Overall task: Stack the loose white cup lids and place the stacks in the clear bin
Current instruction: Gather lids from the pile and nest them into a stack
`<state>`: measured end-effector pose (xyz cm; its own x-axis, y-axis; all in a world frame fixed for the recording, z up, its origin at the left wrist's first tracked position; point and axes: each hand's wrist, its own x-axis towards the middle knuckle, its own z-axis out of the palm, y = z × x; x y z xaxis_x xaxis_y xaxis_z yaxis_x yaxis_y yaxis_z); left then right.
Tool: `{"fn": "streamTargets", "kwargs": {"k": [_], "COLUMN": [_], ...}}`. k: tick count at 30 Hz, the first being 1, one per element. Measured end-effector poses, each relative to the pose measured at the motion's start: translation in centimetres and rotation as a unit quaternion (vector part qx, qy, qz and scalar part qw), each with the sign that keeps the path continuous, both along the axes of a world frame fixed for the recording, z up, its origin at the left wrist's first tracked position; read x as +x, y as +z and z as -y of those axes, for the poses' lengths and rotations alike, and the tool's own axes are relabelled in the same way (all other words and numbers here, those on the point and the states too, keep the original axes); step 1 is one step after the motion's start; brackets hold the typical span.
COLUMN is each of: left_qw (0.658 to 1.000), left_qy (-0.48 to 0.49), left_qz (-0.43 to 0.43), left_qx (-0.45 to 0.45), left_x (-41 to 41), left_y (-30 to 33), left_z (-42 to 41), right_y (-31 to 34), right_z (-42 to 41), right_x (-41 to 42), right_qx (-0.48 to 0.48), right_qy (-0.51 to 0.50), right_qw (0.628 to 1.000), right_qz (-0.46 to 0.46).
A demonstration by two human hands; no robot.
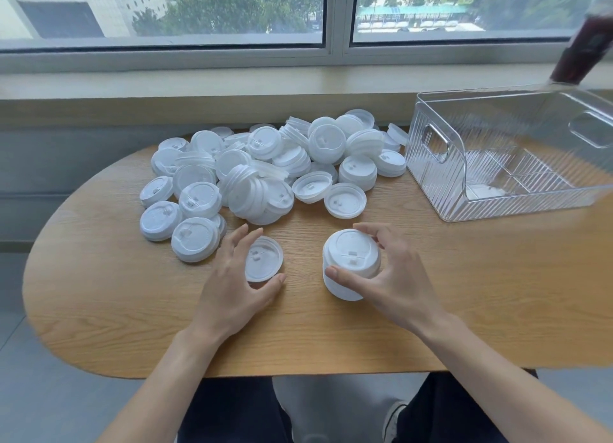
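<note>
A single lid is pinched by the left hand while a short stack is gripped by the right hand on the bench; rims are best aligned squarely before pressing.

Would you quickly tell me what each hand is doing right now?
Left hand: holds a single lid between thumb and fingers.
Right hand: grips the stack of lids on the table.

Wooden desk before me, bearing a heap of lids, a short stack, a single lid and a clear bin.
</note>
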<state>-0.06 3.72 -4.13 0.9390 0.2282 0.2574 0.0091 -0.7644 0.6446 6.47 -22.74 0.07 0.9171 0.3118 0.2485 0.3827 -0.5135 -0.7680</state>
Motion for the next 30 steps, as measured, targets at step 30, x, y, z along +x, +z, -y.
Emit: {"fn": "streamTargets", "kwargs": {"k": [30], "left_qw": [0.968], "left_qy": [-0.182], "left_qz": [0.032], "left_qx": [-0.169], "left_x": [1.4], "left_y": [8.0], "left_z": [7.2], "right_y": [1.2], "right_z": [1.9], "right_x": [-0.1], "right_qx": [0.116], "right_qy": [0.042], "right_qw": [0.975], "right_qz": [0.187]}}
